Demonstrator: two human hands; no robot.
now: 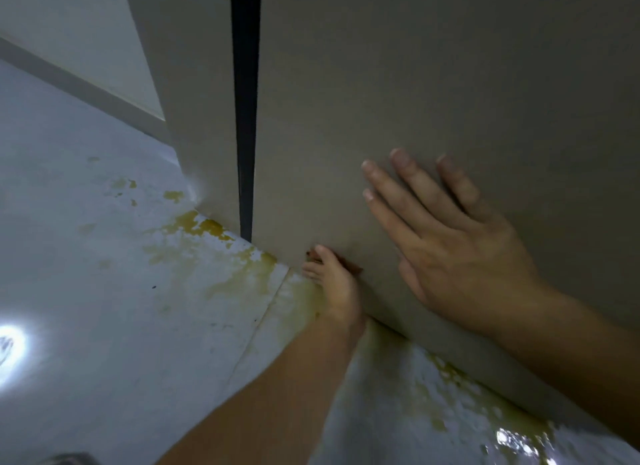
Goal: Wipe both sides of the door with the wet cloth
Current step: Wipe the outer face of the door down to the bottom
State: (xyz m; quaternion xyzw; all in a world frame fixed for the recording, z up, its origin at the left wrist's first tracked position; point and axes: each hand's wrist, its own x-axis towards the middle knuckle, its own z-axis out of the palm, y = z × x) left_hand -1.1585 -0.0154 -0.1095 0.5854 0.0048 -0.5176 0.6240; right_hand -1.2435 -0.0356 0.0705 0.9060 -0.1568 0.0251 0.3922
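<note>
The grey-beige door (433, 84) fills the upper right of the head view, seen from close above. My left hand (334, 284) is down at the door's bottom corner, its fingers curled round a small reddish-brown cloth (351, 265) that it presses against the door face just above the floor. Most of the cloth is hidden under that hand. My right hand (446, 243) lies flat on the door higher up, fingers straight and spread.
A dark vertical gap (246, 118) separates the door's edge from the door frame (197, 101) on the left. The pale floor (104, 274) is glossy and wet, with yellowish stains (204, 227) near the door's foot and along its bottom edge.
</note>
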